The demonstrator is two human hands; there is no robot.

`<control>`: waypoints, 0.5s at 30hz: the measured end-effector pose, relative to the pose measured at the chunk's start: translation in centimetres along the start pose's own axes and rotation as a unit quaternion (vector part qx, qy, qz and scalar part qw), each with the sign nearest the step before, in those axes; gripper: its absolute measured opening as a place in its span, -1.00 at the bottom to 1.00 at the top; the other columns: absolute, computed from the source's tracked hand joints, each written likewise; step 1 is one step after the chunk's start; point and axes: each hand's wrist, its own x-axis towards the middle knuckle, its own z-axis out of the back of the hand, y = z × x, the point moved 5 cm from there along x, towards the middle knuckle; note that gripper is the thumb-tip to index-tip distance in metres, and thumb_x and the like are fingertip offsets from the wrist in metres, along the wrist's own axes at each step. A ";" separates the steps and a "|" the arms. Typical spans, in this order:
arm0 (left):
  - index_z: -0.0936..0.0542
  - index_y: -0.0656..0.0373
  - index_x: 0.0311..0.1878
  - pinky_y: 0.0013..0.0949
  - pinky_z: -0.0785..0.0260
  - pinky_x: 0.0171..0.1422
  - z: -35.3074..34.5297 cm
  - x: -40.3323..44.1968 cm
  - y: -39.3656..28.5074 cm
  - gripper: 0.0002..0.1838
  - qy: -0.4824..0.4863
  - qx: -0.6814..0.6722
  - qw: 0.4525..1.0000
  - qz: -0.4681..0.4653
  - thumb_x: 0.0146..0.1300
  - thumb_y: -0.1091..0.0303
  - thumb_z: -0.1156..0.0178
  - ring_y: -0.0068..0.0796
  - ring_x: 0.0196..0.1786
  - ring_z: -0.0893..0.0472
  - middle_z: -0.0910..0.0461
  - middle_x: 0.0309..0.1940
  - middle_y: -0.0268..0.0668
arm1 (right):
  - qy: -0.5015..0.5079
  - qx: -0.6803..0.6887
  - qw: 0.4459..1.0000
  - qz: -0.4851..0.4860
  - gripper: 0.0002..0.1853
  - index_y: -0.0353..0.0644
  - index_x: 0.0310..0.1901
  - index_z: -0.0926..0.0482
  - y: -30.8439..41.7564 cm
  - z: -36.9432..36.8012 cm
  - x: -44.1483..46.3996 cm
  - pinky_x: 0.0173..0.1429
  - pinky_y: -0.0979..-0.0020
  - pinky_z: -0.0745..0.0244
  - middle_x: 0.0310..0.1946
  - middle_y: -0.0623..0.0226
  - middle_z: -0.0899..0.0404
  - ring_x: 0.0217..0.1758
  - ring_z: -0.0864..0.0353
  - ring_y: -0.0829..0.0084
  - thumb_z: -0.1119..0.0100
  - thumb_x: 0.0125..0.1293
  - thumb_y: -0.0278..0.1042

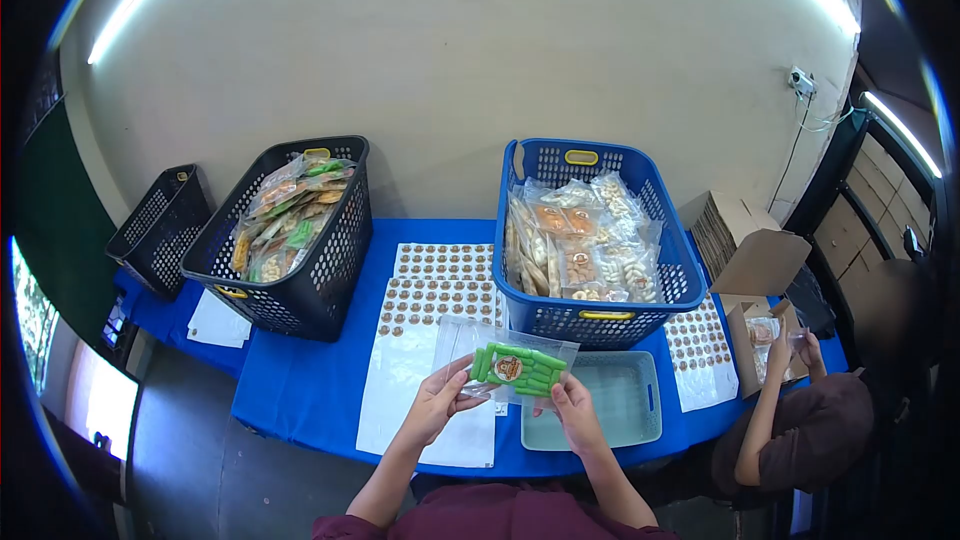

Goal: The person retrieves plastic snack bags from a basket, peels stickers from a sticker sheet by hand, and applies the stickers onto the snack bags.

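Observation:
A clear plastic packet of green stick-shaped snacks (545, 368) is stretched between my two hands, with a round brown sticker on its front. My left hand (447, 398) pinches its left edge, and my right hand (570, 408) grips the lower right corner. Below the packet lie sheets of round stickers (440, 305), the nearest one partly peeled to bare white backing. Under my right hand stands a pale green tray (592, 442). Just behind is a blue basket (600, 325) heaped with clear packets of pale and orange snacks.
A black basket (335, 285) full of packets stands at left, with another black basket (160, 230) beyond it. At right, a co-worker's hands (785, 345) hold a packet over an open cardboard box (740, 335). Flattened cardboard (725, 230) leans behind. The table has a blue cloth (290, 380).

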 end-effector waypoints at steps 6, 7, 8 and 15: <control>-0.16 0.34 0.23 -0.24 -0.37 0.13 -0.2 -0.1 -0.7 -0.55 -0.003 0.032 0.998 -0.046 0.35 0.30 0.17 -0.16 0.09 -0.45 -0.33 0.11 0.01 | -0.024 -0.088 0.996 0.010 -0.72 -0.32 -0.20 -0.48 1.2 2.8 0.7 -0.36 0.56 -0.39 -0.33 0.30 -0.53 -0.41 -0.46 0.59 -0.01 0.29 -0.23; -0.18 0.33 0.22 -0.24 -0.35 0.14 0.1 -0.2 -1.0 -0.57 -0.008 0.028 0.998 -0.057 0.35 0.31 0.17 -0.17 0.09 -0.45 -0.33 0.11 0.01 | -0.045 -0.096 0.994 0.027 -0.72 -0.33 -0.20 -0.47 2.5 3.5 1.3 -0.36 0.55 -0.39 -0.35 0.30 -0.52 -0.42 -0.46 0.58 0.00 0.29 -0.23; -0.20 0.33 0.20 -0.24 -0.34 0.16 0.3 -0.2 -1.1 -0.58 -0.015 0.024 0.997 -0.067 0.35 0.32 0.17 -0.17 0.09 -0.45 -0.34 0.11 0.01 | -0.066 -0.104 0.991 0.042 -0.72 -0.33 -0.20 -0.47 3.9 4.4 2.0 -0.36 0.55 -0.39 -0.38 0.31 -0.52 -0.44 -0.45 0.57 0.00 0.30 -0.23; -0.37 0.37 0.01 -0.32 -0.30 0.16 2.4 -0.2 1.2 -0.72 -0.012 0.134 0.987 -0.090 0.34 0.42 0.17 -0.29 0.01 -0.50 -0.48 -0.06 -0.07 | -0.018 0.054 0.998 -0.032 -0.30 -0.08 0.26 0.27 6.4 10.0 7.7 -0.16 0.41 -0.51 -0.09 0.02 -0.45 -0.30 -0.59 0.30 0.51 0.29 0.26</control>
